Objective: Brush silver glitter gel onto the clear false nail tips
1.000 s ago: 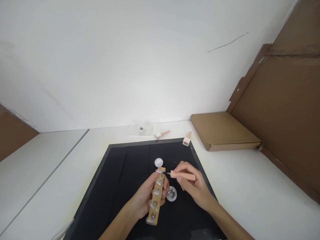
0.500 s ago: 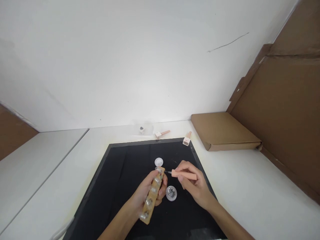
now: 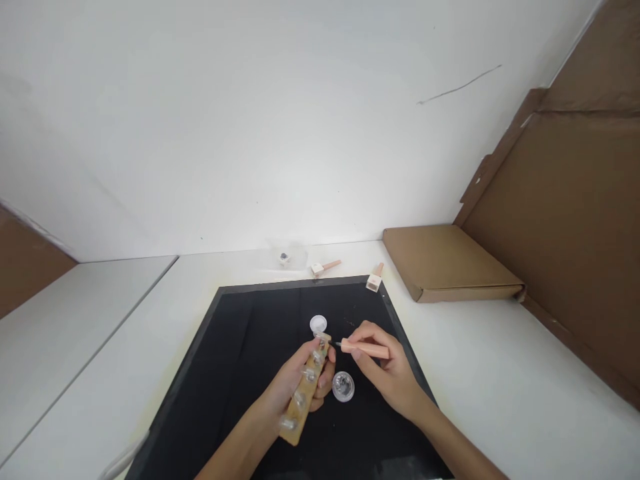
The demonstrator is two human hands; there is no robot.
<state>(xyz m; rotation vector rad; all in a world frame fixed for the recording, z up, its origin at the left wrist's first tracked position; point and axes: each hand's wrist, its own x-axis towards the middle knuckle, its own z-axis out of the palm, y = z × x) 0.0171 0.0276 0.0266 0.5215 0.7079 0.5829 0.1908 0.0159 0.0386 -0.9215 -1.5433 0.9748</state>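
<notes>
My left hand (image 3: 295,377) is closed around a tan strip (image 3: 303,397) that carries several clear, glossy nail tips in a row. The strip slants from lower left to upper right. Between the thumb and fingers of my right hand (image 3: 387,363) is a nail polish brush (image 3: 367,348) with a peach handle. Its dark bristle end points left and meets the strip's upper end; whether it touches a nail tip I cannot tell. Just right of my left fingers lies an open round jar (image 3: 343,387) with silvery contents. A white round lid (image 3: 318,324) rests beyond the strip's top.
A black mat (image 3: 240,353) covers the middle of the white table (image 3: 505,373). Along its far edge lie two polish bottles with peach caps, one bottle (image 3: 318,269) and another bottle (image 3: 374,281), plus a clear container (image 3: 285,259). A flat cardboard box (image 3: 453,260) sits at right.
The brush has shifted slightly left, closer against the strip's upper end. My left hand has turned the strip a little. The jar, lid and bottles stay in place.
</notes>
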